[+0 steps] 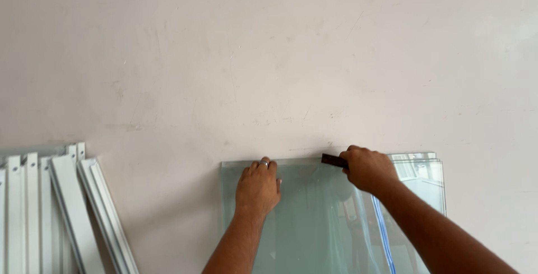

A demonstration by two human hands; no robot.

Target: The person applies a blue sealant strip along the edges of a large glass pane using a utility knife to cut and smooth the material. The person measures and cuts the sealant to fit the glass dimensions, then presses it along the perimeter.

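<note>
Glass panes (314, 223) stand on edge, leaning against the wall (269, 55), centre to right of the view. The left hand (258, 187) lies flat on the front pane just below its top edge, fingers curled over that edge; a ring shows on one finger. This grip is loose, resting on the glass rather than clamping it. The right hand (367, 168) is closed in a fist-like grip around a small dark tool (334, 161), whose tip juts left and sits at the top edge of the front pane, right of the left hand.

Hidden or unclear: the lower part of the panes is cut off by the bottom of the view. How many panes are stacked cannot be told; offset edges of further panes show at the far right. The kind of tool is not clear, since the hand covers most of it. Reflections blur the glass surface.

Edges and room: bare wall lies above the panes and to either side. White profiles (67, 212) lean against the wall at far left, well apart from the glass.
</note>
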